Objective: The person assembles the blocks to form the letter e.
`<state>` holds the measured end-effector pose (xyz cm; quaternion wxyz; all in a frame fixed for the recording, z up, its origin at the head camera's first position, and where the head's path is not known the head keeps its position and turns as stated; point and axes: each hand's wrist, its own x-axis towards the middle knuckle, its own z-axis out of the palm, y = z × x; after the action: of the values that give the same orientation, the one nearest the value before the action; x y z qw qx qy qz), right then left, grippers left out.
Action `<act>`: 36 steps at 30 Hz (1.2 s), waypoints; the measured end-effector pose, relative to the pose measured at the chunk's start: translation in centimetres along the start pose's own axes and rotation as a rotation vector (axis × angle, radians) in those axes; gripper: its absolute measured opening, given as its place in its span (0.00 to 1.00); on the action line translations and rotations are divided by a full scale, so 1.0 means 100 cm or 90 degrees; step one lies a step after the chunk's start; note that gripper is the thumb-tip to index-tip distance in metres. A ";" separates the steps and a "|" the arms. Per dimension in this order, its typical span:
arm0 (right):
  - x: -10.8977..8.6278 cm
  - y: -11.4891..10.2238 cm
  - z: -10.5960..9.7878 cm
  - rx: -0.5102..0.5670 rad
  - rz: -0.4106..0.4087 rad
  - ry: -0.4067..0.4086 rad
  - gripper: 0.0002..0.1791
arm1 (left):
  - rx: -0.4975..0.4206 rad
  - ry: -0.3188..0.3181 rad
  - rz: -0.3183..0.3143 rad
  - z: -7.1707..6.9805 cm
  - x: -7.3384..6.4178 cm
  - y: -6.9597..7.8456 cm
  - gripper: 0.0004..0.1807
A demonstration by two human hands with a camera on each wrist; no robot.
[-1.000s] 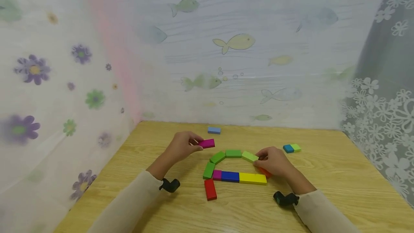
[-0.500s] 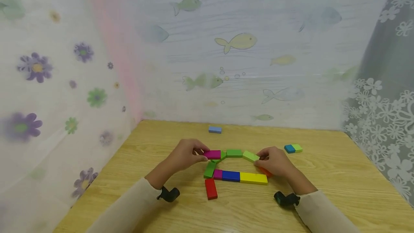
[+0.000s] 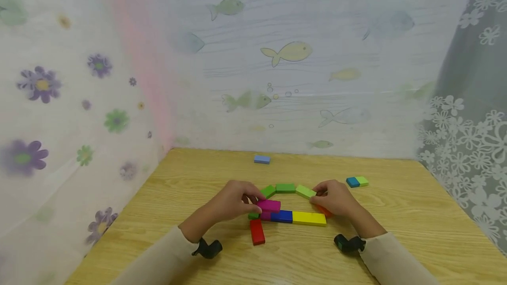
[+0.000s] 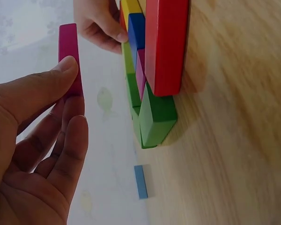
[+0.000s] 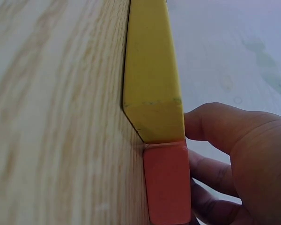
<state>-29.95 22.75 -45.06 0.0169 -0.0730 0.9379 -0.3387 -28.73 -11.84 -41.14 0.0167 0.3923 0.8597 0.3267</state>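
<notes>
My left hand point(image 3: 237, 201) pinches a magenta block point(image 3: 269, 206) between thumb and fingers. In the left wrist view the block is lifted off the table. In the head view it overlaps a row of a smaller magenta piece point(image 3: 266, 216), a blue block point(image 3: 282, 217) and a yellow block point(image 3: 310, 218). Behind the row curves an arc of green blocks point(image 3: 286, 188). My right hand point(image 3: 336, 198) has thumb and index finger about the right end of the light green block point(image 3: 306, 191). An orange-red block point(image 5: 167, 185), partly under that hand, touches the yellow one.
A red block point(image 3: 257, 232) lies in front of the row's left end. Near the table's far edge is a light blue block point(image 3: 262, 159). A teal piece point(image 3: 353, 182) and a lime piece point(image 3: 362, 181) lie together at the right. Patterned curtains point(image 3: 293, 78) stand behind the table.
My left hand has carried the magenta block toward me and slightly right, from behind the arc to over the row's left end. The right hand stays in place.
</notes>
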 end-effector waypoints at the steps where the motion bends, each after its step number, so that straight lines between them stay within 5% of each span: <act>1: 0.000 -0.001 0.000 0.001 0.000 0.000 0.22 | -0.002 -0.005 -0.002 0.001 -0.001 0.001 0.13; 22: -0.002 -0.001 0.000 -0.004 -0.017 0.012 0.22 | -0.026 -0.087 -0.013 0.015 -0.018 0.015 0.12; 36: -0.004 0.005 0.003 -0.002 -0.024 0.019 0.21 | 0.052 -0.123 0.046 0.026 -0.023 0.025 0.12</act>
<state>-29.58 23.04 -45.59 -0.0035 -0.0858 0.9372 -0.3382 -24.75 -10.78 -42.30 0.0719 0.4527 0.8521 0.2526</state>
